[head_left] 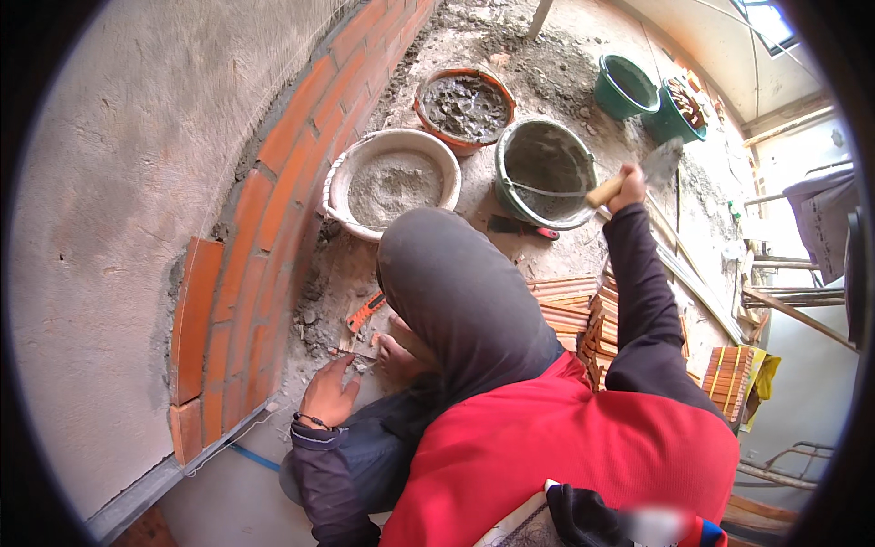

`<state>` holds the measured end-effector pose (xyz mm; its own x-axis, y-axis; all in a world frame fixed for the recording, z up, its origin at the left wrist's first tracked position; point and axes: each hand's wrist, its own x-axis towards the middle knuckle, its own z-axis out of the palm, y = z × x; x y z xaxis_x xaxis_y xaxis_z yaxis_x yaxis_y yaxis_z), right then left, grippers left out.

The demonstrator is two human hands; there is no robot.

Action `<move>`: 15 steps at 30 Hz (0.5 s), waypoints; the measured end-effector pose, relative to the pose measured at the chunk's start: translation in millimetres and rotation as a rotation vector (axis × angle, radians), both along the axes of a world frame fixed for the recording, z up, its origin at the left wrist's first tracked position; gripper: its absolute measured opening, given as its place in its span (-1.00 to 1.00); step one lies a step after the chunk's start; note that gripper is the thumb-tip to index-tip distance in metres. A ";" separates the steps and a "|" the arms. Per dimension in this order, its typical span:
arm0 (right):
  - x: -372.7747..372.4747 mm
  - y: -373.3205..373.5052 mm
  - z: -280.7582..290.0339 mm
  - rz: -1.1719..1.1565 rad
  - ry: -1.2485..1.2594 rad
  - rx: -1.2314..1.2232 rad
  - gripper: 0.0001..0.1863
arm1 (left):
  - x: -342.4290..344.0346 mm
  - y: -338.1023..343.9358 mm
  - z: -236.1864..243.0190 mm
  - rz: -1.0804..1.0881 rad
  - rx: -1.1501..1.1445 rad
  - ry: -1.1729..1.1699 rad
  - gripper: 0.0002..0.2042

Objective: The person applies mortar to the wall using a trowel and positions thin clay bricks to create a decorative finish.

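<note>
My right hand (629, 189) is raised at the right and grips the wooden handle of a trowel (663, 162), whose blade is smeared with mortar. Low on the left, my left hand (328, 392) hangs beside my foot with its fingers apart, and nothing shows in it. An orange utility knife (366, 312) lies on the floor just beyond that hand. Closest to the trowel stands a dark bucket (510, 202) with grey residue inside. Along the left runs a low course of orange bricks (244, 228) with grey mortar joints, built against a rough plaster wall (155, 118).
A white tub (448, 164) of grey powder and an orange bucket (421, 108) of wet mortar stand ahead. Two green buckets, one plain (612, 98), one with broken pieces (676, 123), sit farther right. Stacked tiles or thin bricks (597, 333) and a strapped bundle (727, 378) lie at right.
</note>
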<state>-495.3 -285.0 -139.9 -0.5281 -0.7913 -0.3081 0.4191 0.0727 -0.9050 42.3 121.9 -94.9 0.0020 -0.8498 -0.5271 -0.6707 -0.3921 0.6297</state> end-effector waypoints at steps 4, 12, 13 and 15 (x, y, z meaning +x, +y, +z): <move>-4.8 -58.6 71.4 0.015 0.116 -0.022 -0.85 | -1.0 1.3 -0.1 -0.013 -0.002 -0.018 -0.54; -27.5 -72.2 113.4 0.212 0.337 0.181 -0.83 | 6.7 7.0 1.6 -0.003 -0.066 -0.022 -0.54; -29.9 -71.7 112.4 0.252 0.373 0.198 -0.82 | 7.0 7.9 -1.9 -0.005 -0.086 -0.015 -0.54; -35.8 -68.5 111.8 0.245 0.395 0.223 -0.81 | 5.8 7.4 -2.4 -0.011 -0.109 -0.012 -0.55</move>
<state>-531.1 -353.5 -28.1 -0.4452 -0.8443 -0.2982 -0.0050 0.3354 -0.9421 48.1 129.3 -97.3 -0.0020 -0.9022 -0.4314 -0.6820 -0.3143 0.6604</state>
